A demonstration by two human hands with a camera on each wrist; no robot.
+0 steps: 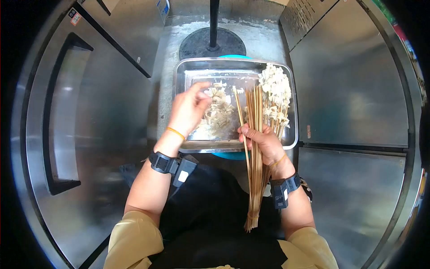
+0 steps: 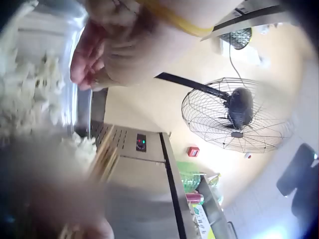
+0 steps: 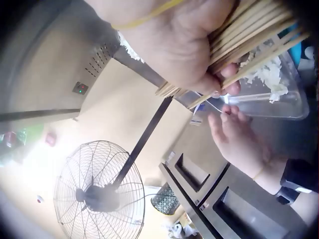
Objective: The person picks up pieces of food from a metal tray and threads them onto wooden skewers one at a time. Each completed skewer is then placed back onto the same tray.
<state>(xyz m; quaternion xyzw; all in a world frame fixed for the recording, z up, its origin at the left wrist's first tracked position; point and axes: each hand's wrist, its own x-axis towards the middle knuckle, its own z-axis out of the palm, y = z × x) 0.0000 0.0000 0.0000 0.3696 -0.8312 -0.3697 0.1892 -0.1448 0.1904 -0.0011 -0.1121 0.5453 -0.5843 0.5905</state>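
Tan sleeves (image 1: 134, 237) flank a black garment (image 1: 201, 215). Apart from it, the left hand (image 1: 188, 110), fingers loosely bent, hovers over pale shreds (image 1: 218, 112) in the metal tray (image 1: 201, 145). The right hand (image 1: 268, 144) grips bamboo skewers (image 1: 256, 172); loaded skewers (image 1: 275, 87) lie right.

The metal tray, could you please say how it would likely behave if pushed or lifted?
The metal tray looks stiff, given its raised walls and rim. It may feel heavier on the right, where filled skewers are heaped. It seems to rest on a narrower turquoise object, so it could tip, and the loose pale pieces might slide.
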